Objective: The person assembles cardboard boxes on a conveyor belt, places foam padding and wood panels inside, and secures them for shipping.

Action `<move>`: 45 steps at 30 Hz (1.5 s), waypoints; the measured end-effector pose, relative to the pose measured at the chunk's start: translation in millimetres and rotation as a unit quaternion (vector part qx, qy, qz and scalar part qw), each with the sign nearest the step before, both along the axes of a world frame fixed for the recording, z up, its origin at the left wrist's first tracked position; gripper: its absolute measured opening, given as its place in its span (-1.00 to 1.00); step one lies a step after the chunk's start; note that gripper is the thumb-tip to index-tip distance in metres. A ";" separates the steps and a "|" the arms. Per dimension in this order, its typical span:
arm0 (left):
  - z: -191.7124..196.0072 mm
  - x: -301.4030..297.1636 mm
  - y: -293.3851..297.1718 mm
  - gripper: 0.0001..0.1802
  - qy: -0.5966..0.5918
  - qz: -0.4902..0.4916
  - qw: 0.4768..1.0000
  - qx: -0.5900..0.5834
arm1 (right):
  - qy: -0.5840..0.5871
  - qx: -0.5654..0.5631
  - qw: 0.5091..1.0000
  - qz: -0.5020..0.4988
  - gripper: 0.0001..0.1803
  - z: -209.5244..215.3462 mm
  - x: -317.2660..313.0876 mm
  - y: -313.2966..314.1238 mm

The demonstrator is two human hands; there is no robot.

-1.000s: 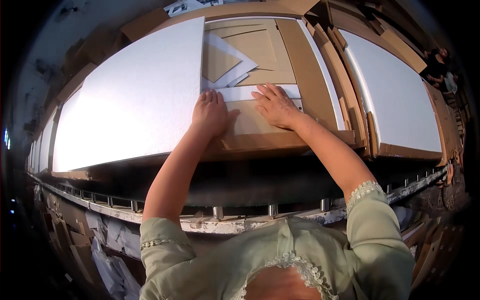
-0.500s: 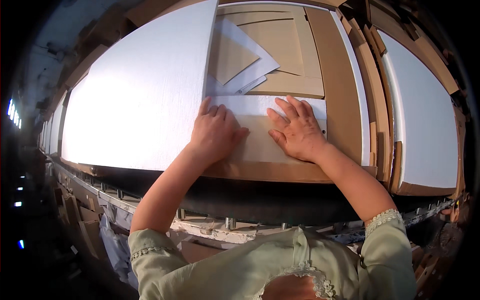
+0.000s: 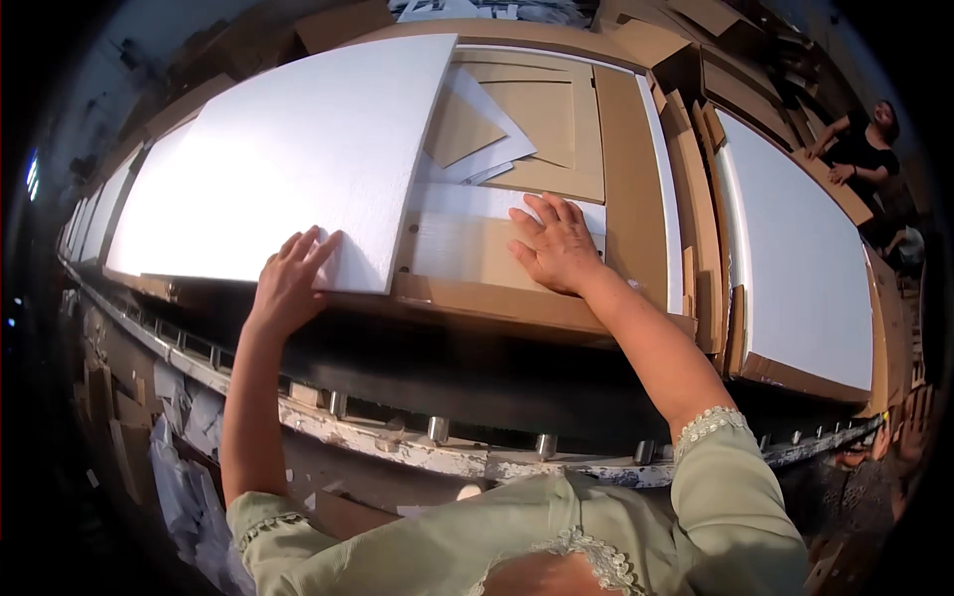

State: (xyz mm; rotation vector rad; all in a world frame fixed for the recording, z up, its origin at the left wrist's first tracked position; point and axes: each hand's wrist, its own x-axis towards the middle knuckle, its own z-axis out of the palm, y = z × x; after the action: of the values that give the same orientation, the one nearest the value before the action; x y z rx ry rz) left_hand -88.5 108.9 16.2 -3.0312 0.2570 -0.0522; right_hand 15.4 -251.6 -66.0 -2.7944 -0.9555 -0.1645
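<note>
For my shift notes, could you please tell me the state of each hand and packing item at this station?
left hand: open, fingers spread on the near edge of the white foam sheet.
right hand: open, palm flat on the cardboard.
white foam sheet: flat, covering the left side.
open carton: lying flat, uncovered on the right.
white paper sheets: loose, overlapping inside.

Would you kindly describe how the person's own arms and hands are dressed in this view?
Both hands, the left hand and the right hand, are bare, with no gloves, rings or watch visible. The forearms are uncovered. The pale green sleeves end above the elbow, each edged with a narrow band of white lace trim.
</note>
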 end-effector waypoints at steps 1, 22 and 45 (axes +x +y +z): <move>0.9 3.7 3.4 -0.12 0.031 0.011 0.999 -0.040 | -0.004 0.000 1.000 -0.009 -0.41 -2.7 -0.6 -3.5; 101.1 -83.6 154.8 -0.61 -0.413 -0.154 0.897 0.031 | -0.012 0.036 0.995 0.094 -0.41 28.0 24.4 190.0; 3.1 72.9 198.4 -0.47 -0.116 0.031 0.991 0.051 | 0.012 0.247 0.960 0.130 -0.73 32.3 106.6 208.7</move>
State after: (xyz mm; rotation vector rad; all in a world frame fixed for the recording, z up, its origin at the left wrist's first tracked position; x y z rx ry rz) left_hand -15.6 307.3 19.3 -2.8937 0.1417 -0.3721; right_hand 122.0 -42.9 -33.7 -2.1940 -1.0885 -0.2847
